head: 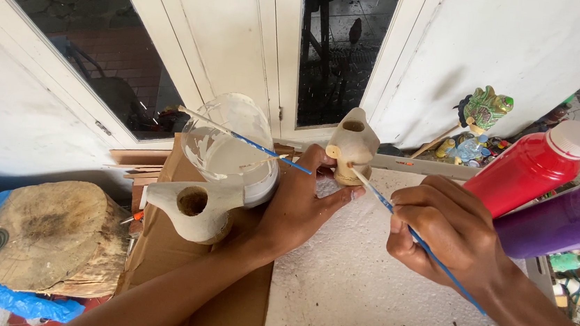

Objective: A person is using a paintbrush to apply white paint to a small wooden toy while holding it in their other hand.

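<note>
The left hand (300,202) is closed around the base of a small unpainted wooden figure (351,146), holding it upright above the far edge of the white table (362,295). The figure's long axis runs roughly vertical, with a round hole in its top turned up and away from the person. The right hand (448,233) is closed in a pinch on a thin blue paintbrush (417,238), and the brush's long axis slants from the lower right up to the upper left, so its tip touches the figure's lower side just beside the left thumb. The figure lies up and to the left of the right hand, and the left hand is much the nearer, being in contact with it

Just to the left, on a sheet of cardboard (220,318), stands a clear jar of white paint (231,151) with a second blue brush (250,140) resting across its rim, and a larger carved wooden piece (195,207) with a hole leans against it. A red bottle (534,167) and a purple bottle (565,218) lie tilted at the right edge. A wood stump (53,233) sits at the far left
</note>
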